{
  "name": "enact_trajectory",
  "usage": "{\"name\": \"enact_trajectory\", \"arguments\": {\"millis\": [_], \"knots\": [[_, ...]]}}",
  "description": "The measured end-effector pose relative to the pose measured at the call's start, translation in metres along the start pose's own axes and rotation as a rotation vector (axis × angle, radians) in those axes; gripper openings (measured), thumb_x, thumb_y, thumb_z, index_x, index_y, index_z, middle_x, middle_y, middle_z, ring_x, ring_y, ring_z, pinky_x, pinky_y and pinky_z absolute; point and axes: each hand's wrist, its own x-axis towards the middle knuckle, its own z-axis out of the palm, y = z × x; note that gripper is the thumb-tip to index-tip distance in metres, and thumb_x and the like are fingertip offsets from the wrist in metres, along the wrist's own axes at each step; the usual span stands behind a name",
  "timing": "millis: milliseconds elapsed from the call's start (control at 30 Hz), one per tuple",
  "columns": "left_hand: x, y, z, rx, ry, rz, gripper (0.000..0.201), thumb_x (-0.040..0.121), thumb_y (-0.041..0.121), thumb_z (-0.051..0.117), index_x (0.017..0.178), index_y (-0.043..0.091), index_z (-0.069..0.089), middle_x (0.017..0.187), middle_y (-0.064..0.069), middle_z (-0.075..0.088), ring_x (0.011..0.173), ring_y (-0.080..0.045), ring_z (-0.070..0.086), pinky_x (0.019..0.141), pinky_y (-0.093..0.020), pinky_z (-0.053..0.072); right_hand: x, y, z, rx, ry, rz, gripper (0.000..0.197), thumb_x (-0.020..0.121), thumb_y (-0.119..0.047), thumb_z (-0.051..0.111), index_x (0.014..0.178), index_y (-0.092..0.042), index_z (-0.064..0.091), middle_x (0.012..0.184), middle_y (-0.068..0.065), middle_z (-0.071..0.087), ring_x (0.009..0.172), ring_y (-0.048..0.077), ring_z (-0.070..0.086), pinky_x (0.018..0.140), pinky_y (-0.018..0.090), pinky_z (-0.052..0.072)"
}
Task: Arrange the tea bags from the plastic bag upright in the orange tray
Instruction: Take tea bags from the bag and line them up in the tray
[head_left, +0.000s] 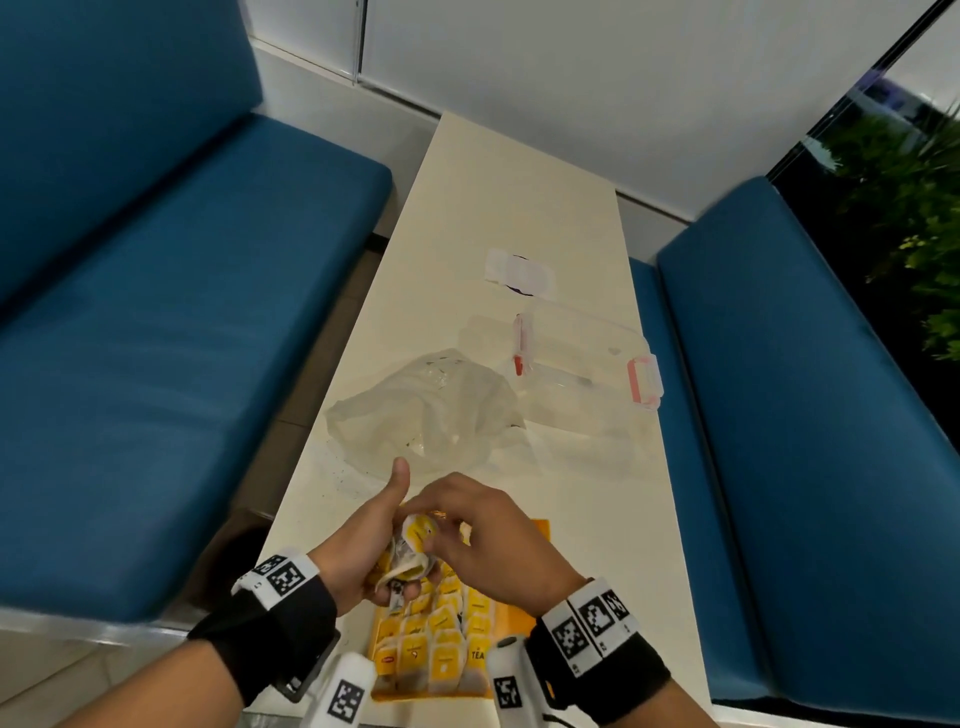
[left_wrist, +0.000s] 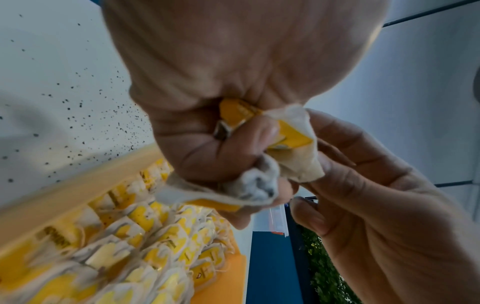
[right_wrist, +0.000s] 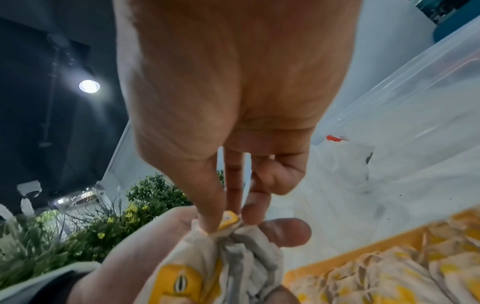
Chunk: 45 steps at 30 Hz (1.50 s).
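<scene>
My left hand (head_left: 363, 551) grips a bunch of tea bags (head_left: 410, 551) with yellow tags, thumb stuck up, above the orange tray (head_left: 540, 530). My right hand (head_left: 483, 535) pinches one tea bag (right_wrist: 228, 221) at the top of the bunch between thumb and fingertips. In the left wrist view the bunch of tea bags (left_wrist: 262, 144) is crumpled in my fist. The orange tray (left_wrist: 78, 185) holds several rows of tea bags (head_left: 441, 639) standing upright. The clear plastic bag (head_left: 426, 410) lies crumpled on the table beyond my hands.
A clear plastic box (head_left: 582, 364) with pink latches lies right of the bag on the narrow white table (head_left: 493, 197). Blue benches (head_left: 156, 312) flank the table. Dark specks (left_wrist: 78, 107) dot the tabletop beside the tray. A green plant (head_left: 914, 208) stands at far right.
</scene>
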Motion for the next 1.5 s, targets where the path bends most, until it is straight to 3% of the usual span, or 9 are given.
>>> {"name": "enact_trajectory", "arguments": {"millis": [167,267,467,767,867,1000,1100,1333,1500], "knots": [[0.001,0.001,0.0,0.05,0.009,-0.04,0.101,0.076,0.095,0.016,0.081,0.008,0.069,0.08,-0.023,0.063,0.048,-0.022,0.051,0.039,-0.017,0.029,-0.001,0.005,-0.002,-0.163,-0.1,-0.091,0.049,0.087,-0.002,0.056,0.124,-0.032,0.064,0.111,-0.012,0.054,0.09,0.008,0.059,0.079,0.032,0.052],[0.003,0.0,-0.003,0.045,0.003,-0.049,0.098,0.078,0.093,0.02,0.088,0.01,0.071,0.085,-0.026,0.064,0.05,-0.023,0.052,0.039,-0.017,0.031,-0.003,0.004,-0.005,-0.317,-0.097,-0.154,0.045,0.09,-0.01,0.054,0.126,-0.037,0.062,0.111,-0.009,0.052,0.088,0.018,0.06,0.069,0.037,0.051],[0.003,0.003,-0.008,0.03,-0.03,-0.117,0.09,0.078,0.092,0.029,0.098,0.015,0.071,0.089,-0.024,0.064,0.051,-0.022,0.053,0.039,-0.017,0.032,-0.003,0.003,-0.014,-0.568,-0.15,-0.371,0.049,0.085,-0.01,0.06,0.127,-0.037,0.061,0.108,0.0,0.055,0.077,0.023,0.06,0.05,0.034,0.049],[0.001,0.01,-0.006,0.157,-0.097,-0.188,0.099,0.083,0.09,0.026,0.115,0.005,0.067,0.082,-0.021,0.066,0.047,-0.019,0.054,0.035,-0.016,0.027,-0.001,0.003,-0.018,-0.661,-0.141,-0.558,0.049,0.08,-0.006,0.068,0.121,-0.033,0.068,0.113,0.007,0.062,0.086,0.026,0.062,0.055,0.03,0.047],[0.003,0.01,-0.004,0.17,-0.125,-0.196,0.099,0.081,0.091,0.027,0.106,0.006,0.071,0.084,-0.022,0.066,0.048,-0.02,0.054,0.035,-0.016,0.027,0.0,0.006,-0.019,-0.678,-0.113,-0.551,0.034,0.078,-0.006,0.07,0.109,-0.021,0.072,0.102,0.006,0.062,0.075,0.027,0.062,0.05,0.031,0.048],[0.0,0.011,-0.004,0.165,-0.108,-0.183,0.086,0.084,0.087,0.026,0.089,0.017,0.075,0.083,-0.02,0.067,0.049,-0.019,0.054,0.035,-0.016,0.027,-0.002,0.006,-0.024,-0.697,-0.08,-0.54,0.024,0.083,-0.011,0.051,0.097,-0.017,0.069,0.096,0.006,0.062,0.069,0.025,0.059,0.047,0.031,0.048],[-0.001,0.01,-0.005,0.152,-0.073,-0.172,0.08,0.087,0.084,0.028,0.082,0.02,0.076,0.084,-0.019,0.068,0.048,-0.018,0.054,0.035,-0.016,0.026,-0.005,0.008,-0.031,-0.733,-0.048,-0.501,0.013,0.081,-0.011,0.068,0.091,-0.02,0.07,0.103,0.003,0.062,0.074,0.022,0.058,0.049,0.03,0.048],[-0.002,0.009,-0.018,0.053,-0.042,-0.117,0.064,0.094,0.069,0.043,0.109,0.015,0.072,0.087,-0.017,0.066,0.05,-0.017,0.052,0.037,-0.016,0.026,-0.018,0.008,-0.059,-0.709,0.101,-0.406,0.016,0.078,-0.008,0.071,0.09,-0.016,0.073,0.108,0.001,0.063,0.08,0.02,0.062,0.05,0.031,0.052],[-0.004,0.005,-0.017,0.049,0.015,-0.101,0.055,0.095,0.055,0.055,0.117,0.006,0.068,0.086,-0.016,0.065,0.05,-0.017,0.05,0.036,-0.016,0.029,-0.032,0.031,-0.062,-0.677,0.079,-0.066,0.014,0.088,-0.022,0.059,0.091,-0.024,0.072,0.092,-0.007,0.061,0.072,0.02,0.065,0.052,0.038,0.053]]}}
